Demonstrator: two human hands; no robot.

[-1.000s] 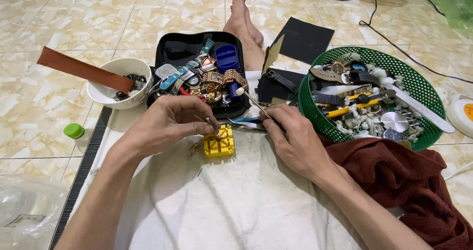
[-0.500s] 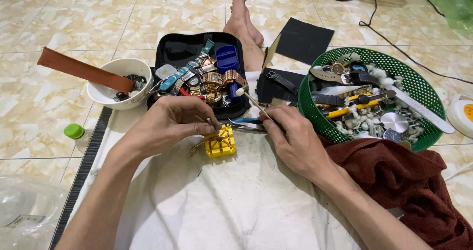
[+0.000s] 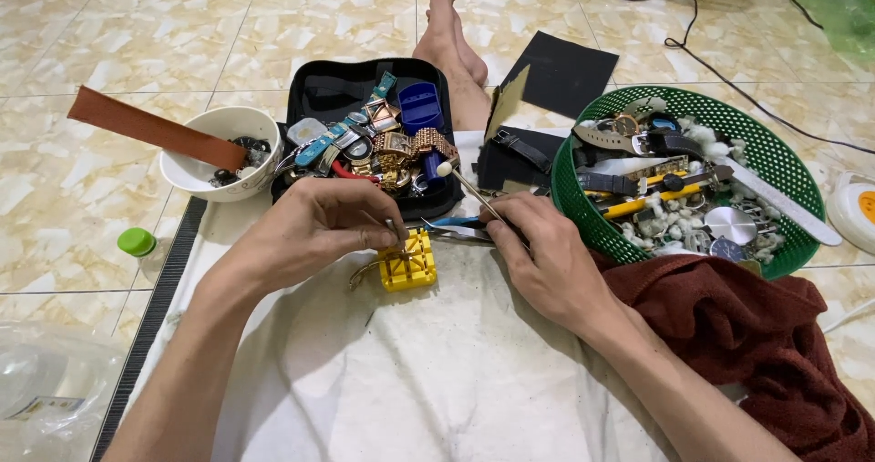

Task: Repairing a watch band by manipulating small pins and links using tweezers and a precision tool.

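Cream floor tiles [image 3: 109, 34] surround a white cloth [image 3: 437, 371] spread where the person sits, bare feet [image 3: 451, 38] stretched out ahead. On the cloth, near its far edge, sits a small yellow slotted block [image 3: 410, 261] with a metal watch band [image 3: 365, 272] running out from its left side. The left hand [image 3: 310, 230] rests over the block's left corner, fingertips pinched narrowly on a thin metal pin [image 3: 394, 230] standing above it. The right hand [image 3: 538, 252] lies just to the right, fingers curled round blue-handled pliers [image 3: 451, 228] whose tips point at the block, and also gripping a slim stick with a white tip [image 3: 469, 191] that slants up and away.

Behind the hands lies an open black case [image 3: 314, 93] packed with watches and bands — gold, silver and teal. Left of it stands a white bowl [image 3: 187, 170] with a brown leather strap [image 3: 146, 129] across its rim, and a green bottle cap [image 3: 137, 241] on the tiles. To the right, a green plastic basket [image 3: 775, 161] holds watches, tools and white bits — a dark red cloth [image 3: 766, 334] is bunched beside the right forearm.
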